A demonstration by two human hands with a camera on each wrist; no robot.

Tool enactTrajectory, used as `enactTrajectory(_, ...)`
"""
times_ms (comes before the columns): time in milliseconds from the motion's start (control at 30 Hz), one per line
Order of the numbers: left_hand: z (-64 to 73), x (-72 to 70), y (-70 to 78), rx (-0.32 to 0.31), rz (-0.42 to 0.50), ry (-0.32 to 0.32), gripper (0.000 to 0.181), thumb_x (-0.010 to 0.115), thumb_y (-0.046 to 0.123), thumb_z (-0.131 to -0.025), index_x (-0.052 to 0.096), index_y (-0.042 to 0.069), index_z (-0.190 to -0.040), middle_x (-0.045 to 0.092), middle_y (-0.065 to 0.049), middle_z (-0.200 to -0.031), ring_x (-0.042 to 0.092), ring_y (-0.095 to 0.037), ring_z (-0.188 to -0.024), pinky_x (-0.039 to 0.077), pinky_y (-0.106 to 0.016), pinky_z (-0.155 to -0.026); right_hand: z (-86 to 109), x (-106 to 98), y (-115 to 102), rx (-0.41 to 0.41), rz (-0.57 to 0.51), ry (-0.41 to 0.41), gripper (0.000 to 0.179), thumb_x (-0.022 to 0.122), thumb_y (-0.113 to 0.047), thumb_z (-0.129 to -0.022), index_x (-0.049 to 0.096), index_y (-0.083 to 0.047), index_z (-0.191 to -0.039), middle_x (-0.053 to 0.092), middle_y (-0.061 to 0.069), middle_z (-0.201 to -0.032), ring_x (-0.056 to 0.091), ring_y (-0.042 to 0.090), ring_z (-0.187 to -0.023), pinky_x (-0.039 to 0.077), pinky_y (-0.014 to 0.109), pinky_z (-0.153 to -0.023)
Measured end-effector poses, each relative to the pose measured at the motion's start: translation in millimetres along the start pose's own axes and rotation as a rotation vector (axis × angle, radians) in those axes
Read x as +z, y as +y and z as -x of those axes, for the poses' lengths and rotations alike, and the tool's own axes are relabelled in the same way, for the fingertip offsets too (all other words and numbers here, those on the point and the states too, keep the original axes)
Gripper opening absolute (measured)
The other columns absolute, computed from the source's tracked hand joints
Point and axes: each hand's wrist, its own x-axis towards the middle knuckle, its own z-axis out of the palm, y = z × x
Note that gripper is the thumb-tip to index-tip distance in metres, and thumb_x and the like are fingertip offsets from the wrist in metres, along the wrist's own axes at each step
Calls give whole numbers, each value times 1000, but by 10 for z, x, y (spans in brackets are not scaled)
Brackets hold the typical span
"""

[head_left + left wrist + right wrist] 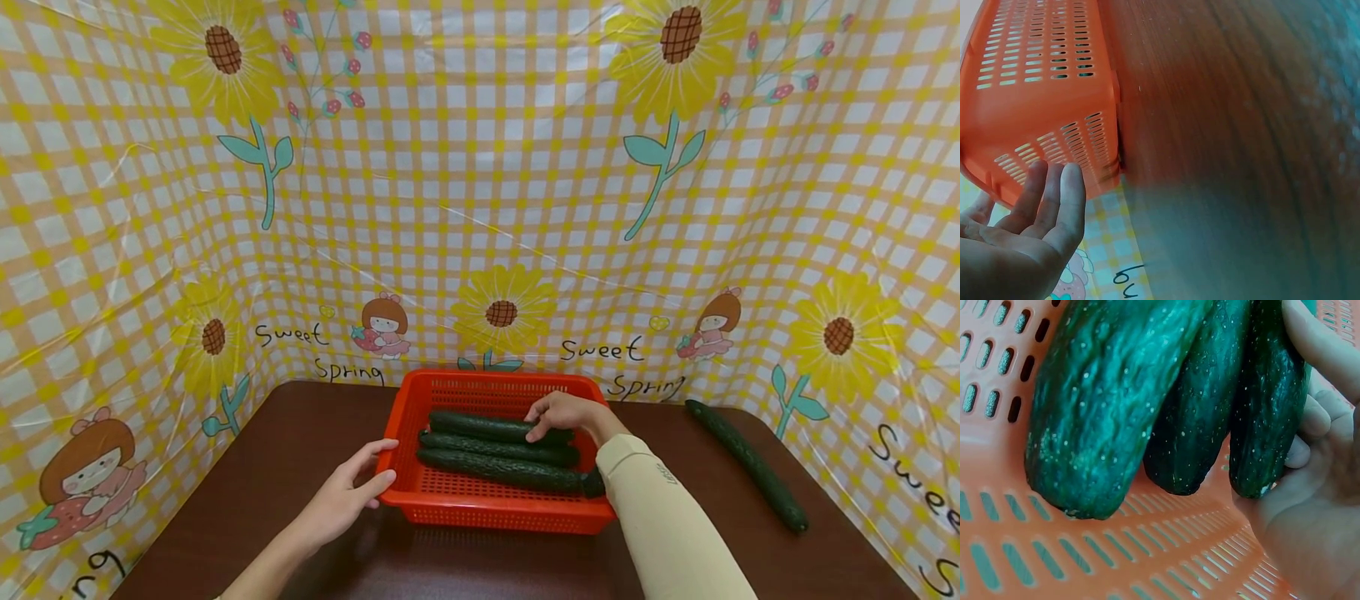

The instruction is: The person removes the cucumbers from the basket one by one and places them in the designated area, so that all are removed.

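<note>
A red perforated plastic basket (510, 500) stands on the table with three dark green cucumbers lying side by side in it. My left hand (348, 493) holds the basket's left end, some fingers over the rim. In the left wrist view the other fingers (1072, 194) lie against the outside of the wall. Reaching in from the right, my right hand (566, 414) grips the rear cucumber (480, 427), thumb on one side and fingers on the other. In front of it lie the middle cucumber (495, 447) and the front cucumber (502, 469).
One more cucumber (750, 467) lies slantwise on the brown table (697, 475), right of the basket. A checked cloth (517, 208) with sunflowers and cartoon figures hangs behind and at both sides; the basket stands close to its rear part.
</note>
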Motion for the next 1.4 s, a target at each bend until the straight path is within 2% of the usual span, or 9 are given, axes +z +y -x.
enactTrajectory(467, -4, -11, -17, 12, 2, -10, 47, 61, 25, -101, 48, 16, -146, 59, -22, -128, 60, -24, -96, 57, -32, -74, 1, 5, 4, -18, -26, 9, 20, 80, -14, -84, 74, -2, -98, 64, 11, -126, 57, 26, -115, 48, 48, -101)
enactTrajectory(800, -14, -4, -35, 9, -11, -3, 47, 61, 26, -101, 48, 16, -146, 59, -21, -128, 60, -24, -96, 56, -32, -74, -21, -15, 16, -43, -90, 23, 14, 80, -15, -84, 69, -8, -82, 67, 9, -117, 56, 23, -111, 47, 44, -99)
enactTrajectory(1033, -13, 5, -28, 9, -15, 2, 46, 61, 25, -101, 49, 17, -145, 60, -20, -125, 60, -24, -95, 57, -33, -75, -7, -41, -34, -46, -126, 35, 24, 79, -17, -86, 60, -13, -72, 63, 11, -129, 55, 27, -122, 45, 50, -105)
enactTrajectory(1167, -14, 4, -30, 8, -13, -3, 46, 61, 25, -101, 48, 17, -145, 60, -20, -126, 60, -24, -95, 57, -35, -75, 25, -79, -60, -53, -124, 34, 15, 79, -19, -86, 68, -9, -85, 60, 14, -133, 50, 38, -130, 43, 55, -106)
enactTrajectory(1233, -14, 1, -29, 8, -12, -4, 46, 61, 25, -102, 48, 17, -145, 60, -20, -126, 60, -24, -94, 57, -34, -75, 44, -104, -72, -65, -120, 36, 18, 79, -19, -86, 71, -5, -94, 60, 16, -134, 48, 41, -133, 42, 57, -107)
enactTrajectory(1300, -14, -3, -30, 8, -9, -5, 47, 61, 25, -101, 48, 17, -146, 60, -20, -125, 60, -24, -93, 57, -34, -75, 59, -129, -80, -65, -124, 51, 22, 80, -20, -86, 72, -4, -100, 60, 15, -134, 48, 41, -133, 40, 58, -108)
enactTrajectory(1400, -16, -7, -30, 7, -9, -5, 47, 61, 25, -101, 48, 16, -146, 60, -21, -125, 61, -23, -93, 57, -34, -74, 73, -172, -86, -67, -136, 64, 24, 79, -20, -86, 71, -4, -101, 60, 14, -130, 52, 35, -126, 41, 57, -107)
